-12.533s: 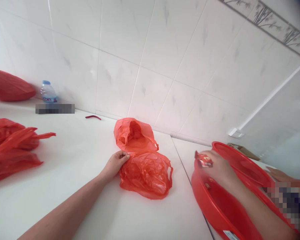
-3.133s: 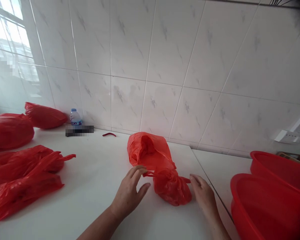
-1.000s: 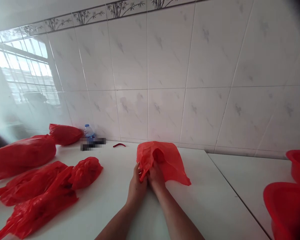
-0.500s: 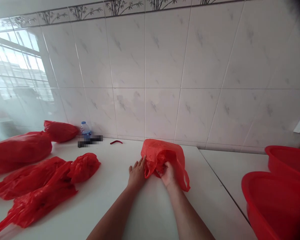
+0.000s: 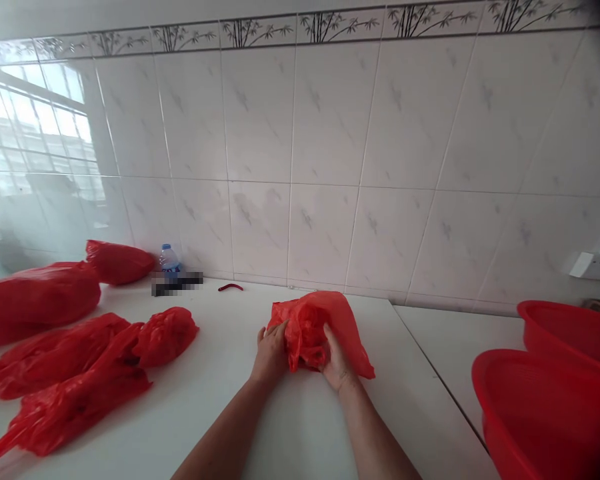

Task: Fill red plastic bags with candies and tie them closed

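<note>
A thin red plastic bag (image 5: pixel 345 320) lies on the white tabletop in front of me, its middle crumpled into a bunch (image 5: pixel 307 327). My left hand (image 5: pixel 271 352) grips the left side of that bunch, fingertips pressed into the plastic. On the other side my right hand (image 5: pixel 337 363) closes around the right edge of the bunch, some of its fingers hidden by the bag. The bag's loose right part spreads out behind and beside my right hand. Whatever is inside the bag cannot be made out.
Filled red bags (image 5: pixel 35 300) and crumpled ones (image 5: pixel 85 407) lie at the left. A water bottle (image 5: pixel 169 260), a blurred dark object (image 5: pixel 177 285) and a small curved dark-red item (image 5: pixel 231 287) are near the wall (image 5: pixel 325 233). Red basins (image 5: pixel 545 413) stand at the right.
The bag has been squashed flatter and bunched up toward the middle. Its handle loops no longer stand out, and my right hand has come out of its opening to the bunch's right side.
</note>
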The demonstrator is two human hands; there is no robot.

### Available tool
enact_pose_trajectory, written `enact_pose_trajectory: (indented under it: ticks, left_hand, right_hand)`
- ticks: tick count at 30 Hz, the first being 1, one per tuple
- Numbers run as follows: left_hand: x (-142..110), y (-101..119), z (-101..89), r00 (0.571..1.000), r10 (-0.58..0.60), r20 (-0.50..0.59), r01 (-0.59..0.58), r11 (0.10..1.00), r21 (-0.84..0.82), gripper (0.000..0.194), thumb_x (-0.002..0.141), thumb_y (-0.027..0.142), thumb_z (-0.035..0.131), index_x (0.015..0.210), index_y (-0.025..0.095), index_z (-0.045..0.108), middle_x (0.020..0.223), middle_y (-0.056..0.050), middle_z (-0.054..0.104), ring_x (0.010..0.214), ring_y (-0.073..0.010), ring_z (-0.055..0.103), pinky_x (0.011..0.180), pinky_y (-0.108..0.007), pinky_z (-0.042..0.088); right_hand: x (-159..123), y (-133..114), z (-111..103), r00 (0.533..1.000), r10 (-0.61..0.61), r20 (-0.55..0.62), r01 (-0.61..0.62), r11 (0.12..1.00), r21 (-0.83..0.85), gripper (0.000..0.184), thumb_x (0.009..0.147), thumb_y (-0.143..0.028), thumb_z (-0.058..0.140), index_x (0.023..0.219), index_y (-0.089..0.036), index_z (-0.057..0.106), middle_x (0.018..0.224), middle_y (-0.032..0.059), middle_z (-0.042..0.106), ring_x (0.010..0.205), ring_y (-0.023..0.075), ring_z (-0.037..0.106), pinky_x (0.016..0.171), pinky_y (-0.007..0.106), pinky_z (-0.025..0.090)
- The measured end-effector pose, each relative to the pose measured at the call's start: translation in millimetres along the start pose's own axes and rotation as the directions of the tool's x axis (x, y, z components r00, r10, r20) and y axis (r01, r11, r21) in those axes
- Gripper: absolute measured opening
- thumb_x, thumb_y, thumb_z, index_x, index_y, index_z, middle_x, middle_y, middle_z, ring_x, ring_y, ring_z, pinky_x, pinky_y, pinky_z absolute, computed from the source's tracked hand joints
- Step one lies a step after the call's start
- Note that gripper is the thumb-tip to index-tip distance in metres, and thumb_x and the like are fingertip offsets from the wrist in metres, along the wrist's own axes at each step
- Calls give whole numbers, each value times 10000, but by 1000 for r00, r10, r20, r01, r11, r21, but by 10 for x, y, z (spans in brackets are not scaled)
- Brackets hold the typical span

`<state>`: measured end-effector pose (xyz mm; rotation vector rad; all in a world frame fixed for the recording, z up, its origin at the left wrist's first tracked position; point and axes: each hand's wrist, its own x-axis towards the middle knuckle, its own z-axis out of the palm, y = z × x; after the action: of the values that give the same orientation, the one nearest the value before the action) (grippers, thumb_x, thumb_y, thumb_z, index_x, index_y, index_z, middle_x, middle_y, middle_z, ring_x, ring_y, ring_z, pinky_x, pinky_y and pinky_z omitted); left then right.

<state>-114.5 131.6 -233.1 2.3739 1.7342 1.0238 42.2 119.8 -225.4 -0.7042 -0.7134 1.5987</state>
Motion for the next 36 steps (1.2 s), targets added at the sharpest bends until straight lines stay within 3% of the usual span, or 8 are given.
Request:
enact_pose_trajectory:
  ticks: [2, 5, 10, 13, 18, 23, 31, 36]
  left_hand:
    - [11, 6, -26, 999, -31, 14, 31, 999, -7, 593, 740, 255, 582, 1313, 194, 442, 1198, -126, 604, 1153, -274, 502, 1057, -479, 189]
    - [26, -2, -38, 997, -77, 10, 77, 997, 20, 562, 766, 243, 545, 1313, 202, 428, 1195, -120, 607, 1156, -269, 487, 1058, -480, 164]
    - [65, -87, -15, 969, -246, -24, 248, 964, 93, 474, 815, 172, 424, 1287, 209, 435, 1186, -120, 605, 1121, -271, 491, 1032, -518, 176]
    - [81, -118, 1, 958, -286, -33, 288, 951, 112, 471, 817, 168, 408, 1286, 203, 430, 1178, -129, 598, 1124, -277, 484, 1024, -520, 184]
    - [111, -118, 52, 950, -308, -53, 312, 945, 100, 508, 829, 264, 417, 1331, 199, 374, 1260, -153, 536, 1169, -296, 438, 1014, -539, 204]
    - [206, -120, 126, 949, -314, -30, 316, 946, 68, 760, 779, 438, 495, 1433, 198, 190, 1398, -181, 399, 1303, -337, 294, 1012, -620, 178]
    - [174, -11, 67, 977, -202, -60, 206, 976, 67, 928, 701, 427, 607, 1459, 225, 111, 1542, -125, 125, 1403, -328, 75, 1072, -597, 133]
    - [-163, 143, -118, 977, -26, -212, 19, 999, -36, 631, 805, 226, 498, 1401, 224, 290, 1470, -117, 290, 1367, -261, 241, 1104, -443, 233]
  right_hand:
    - [10, 1, 6, 1000, -29, 9, 30, 998, -60, 432, 702, -503, 667, 1026, -217, 652, 905, 61, 684, 764, 191, 609, 576, 284, 482]
    - [96, 51, -31, 995, -94, -38, 88, 986, -140, 296, 604, -367, 764, 827, -197, 669, 784, 31, 675, 726, 183, 600, 574, 276, 482]
    - [246, 47, -196, 966, -174, -191, 166, 985, -57, 333, 555, -391, 758, 821, -236, 631, 856, 10, 685, 838, 197, 604, 678, 305, 510]
    - [209, -31, -260, 973, -148, -177, 149, 989, -9, 365, 545, -410, 766, 830, -231, 625, 830, 19, 682, 793, 195, 606, 652, 307, 506]
    - [-103, -81, -183, 995, -33, -95, 32, 999, -5, 243, 626, -366, 743, 746, -206, 605, 605, -35, 566, 528, 101, 481, 468, 222, 401]
    - [-651, -150, -176, 996, 60, 64, -55, 996, -68, 151, 681, -291, 684, 693, -190, 573, 597, -42, 501, 525, 81, 420, 484, 211, 372]
    - [-1048, -264, -454, 995, -89, -39, 76, 963, -257, 301, 697, -318, 668, 984, -238, 625, 843, 0, 627, 706, 125, 543, 585, 227, 417]
    - [-968, -228, -453, 979, -174, -102, 126, 922, -366, 460, 664, -276, 685, 1109, -267, 570, 976, 22, 636, 860, 181, 598, 717, 298, 472]
